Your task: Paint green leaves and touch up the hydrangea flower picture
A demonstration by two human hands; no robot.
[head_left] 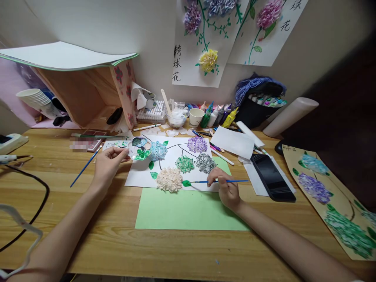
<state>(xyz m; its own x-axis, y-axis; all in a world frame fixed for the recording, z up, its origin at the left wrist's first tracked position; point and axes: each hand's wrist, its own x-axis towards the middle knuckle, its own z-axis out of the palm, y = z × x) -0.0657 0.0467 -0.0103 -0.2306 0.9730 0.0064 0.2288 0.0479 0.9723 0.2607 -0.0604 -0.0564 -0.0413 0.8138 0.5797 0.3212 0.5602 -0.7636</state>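
Note:
My left hand [110, 162] pinches the edge of a small round paint palette [139, 149] with green and dark paint in its wells, held over the left part of the picture. In my right hand [225, 188] is a thin blue paintbrush [237, 181], its tip touching a green painted leaf [186, 183]. That leaf sits beside a cream crinkled-paper flower [169, 179]. On the white sheet [138, 178] are also a light blue flower [158, 150], a purple flower [197, 144], a green flower [185, 164] and a grey flower [206, 162]. Dark painted stems run between them.
Green paper [188, 211] lies under the white sheet. To the right are a black phone [273, 178] and a finished flower picture [320, 188]. Paint bottles [219, 115], a paper cup [196, 116] and a bowl [177, 117] stand behind. Another blue brush [85, 166] lies at left.

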